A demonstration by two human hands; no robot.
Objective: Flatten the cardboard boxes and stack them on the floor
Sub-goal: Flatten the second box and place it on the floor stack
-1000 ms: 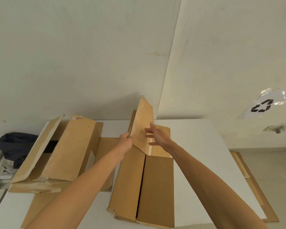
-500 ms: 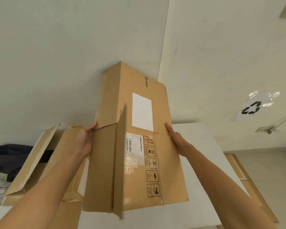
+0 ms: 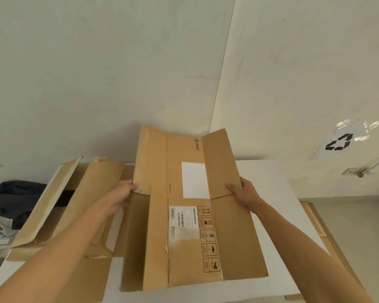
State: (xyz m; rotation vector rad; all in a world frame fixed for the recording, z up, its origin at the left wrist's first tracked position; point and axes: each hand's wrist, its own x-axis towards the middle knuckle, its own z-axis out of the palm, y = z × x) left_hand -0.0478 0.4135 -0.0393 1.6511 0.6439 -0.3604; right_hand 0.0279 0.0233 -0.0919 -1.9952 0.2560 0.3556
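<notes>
I hold a long brown cardboard box (image 3: 184, 254) above the white table (image 3: 269, 178), its labelled side facing me with a white sticker and handling symbols. My left hand (image 3: 124, 194) grips its left edge and my right hand (image 3: 242, 192) grips its right edge, both at mid-length. The box's side panels splay outward, so it looks partly collapsed. A second, unflattened brown box (image 3: 79, 206) lies on the table to the left with a flap raised.
Flat cardboard pieces (image 3: 324, 228) lie on the floor right of the table. A dark bag (image 3: 18, 197) and white cables sit at far left. A recycling sign (image 3: 339, 142) is taped to the right wall. More flat cardboard (image 3: 88, 278) lies under the left box.
The box was lying on the table with one flap held up; I lifted it with both hands, then lowered and tipped it toward me while its sides spread open.
</notes>
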